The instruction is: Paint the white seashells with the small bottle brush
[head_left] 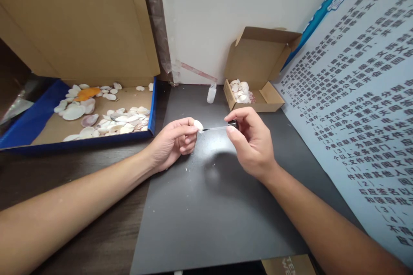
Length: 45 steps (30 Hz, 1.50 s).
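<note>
1. Left hand point(171, 144): thumb and finger pinched shell point(198, 125) by its edge.
2. Right hand point(253, 144): thumb and finger closed on brush point(217, 128) at its cap.
3. Brush ran sideways, tip at shell's right edge, contact unclear; left hand nearer tip.
4. Shell poked just past left fingertips.

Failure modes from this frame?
Likely risks:
1. The brush meets the shell close to the left hand's fingertips, so liquid could smear onto skin.
2. The bottle stands uncapped beside the small box; a bump might spill it.
3. The shell is pinched at its edge and could slip under brush pressure.
</note>
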Motion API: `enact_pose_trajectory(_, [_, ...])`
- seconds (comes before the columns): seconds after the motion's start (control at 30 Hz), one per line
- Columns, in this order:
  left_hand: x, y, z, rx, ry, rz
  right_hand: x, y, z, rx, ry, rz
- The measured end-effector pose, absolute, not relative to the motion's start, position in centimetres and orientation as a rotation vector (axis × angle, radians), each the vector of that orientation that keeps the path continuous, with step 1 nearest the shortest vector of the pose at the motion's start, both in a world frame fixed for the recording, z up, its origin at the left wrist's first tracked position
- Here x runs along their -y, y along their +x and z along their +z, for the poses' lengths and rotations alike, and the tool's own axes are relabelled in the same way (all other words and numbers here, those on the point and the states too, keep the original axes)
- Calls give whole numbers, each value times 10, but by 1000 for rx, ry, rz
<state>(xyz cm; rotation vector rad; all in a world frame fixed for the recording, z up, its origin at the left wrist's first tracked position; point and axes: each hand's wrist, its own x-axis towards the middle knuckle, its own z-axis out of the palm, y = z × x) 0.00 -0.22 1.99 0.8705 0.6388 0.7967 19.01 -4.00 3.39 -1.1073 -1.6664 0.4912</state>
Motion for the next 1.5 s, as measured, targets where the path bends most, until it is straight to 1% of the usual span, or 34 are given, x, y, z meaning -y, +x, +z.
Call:
enact_pose_trajectory(0.17, [2, 1, 18, -649, 886, 828, 40, 190, 34, 1707, -1144, 424])
enact_pose_trajectory(0.3, [2, 1, 17, -652, 873, 839, 40, 190, 34, 1705, -1103, 492])
enact_pose_trajectory(0.43, [2, 0, 15, -634, 878, 839, 41, 189, 36, 1710, -1143, 387])
enact_pose_trajectory(0.53, [2, 0, 15, -625, 879, 834, 41, 190, 37, 1698, -1120, 459])
enact_pose_trajectory(0.67, [2, 0, 18, -621, 881, 807, 40, 192, 37, 1691, -1215, 447])
enact_pose_trajectory(0.77, [2, 0, 19, -618, 883, 766, 39, 193, 36, 1683, -1168, 528])
enact_pose_trajectory(0.9, [2, -1, 18, -612, 908, 723, 39, 192, 36, 1715, -1231, 473])
enact_pose_trajectory(1.0, [2, -1, 16, -618, 916, 714, 40, 191, 36, 1708, -1140, 550])
enact_pose_trajectory(1.17, [2, -1, 16, -610, 937, 699, 44, 190, 38, 1732, -1138, 461])
enact_pose_trajectory(1.5, [3, -1, 15, -591, 991, 664, 44, 191, 37, 1726, -1096, 580])
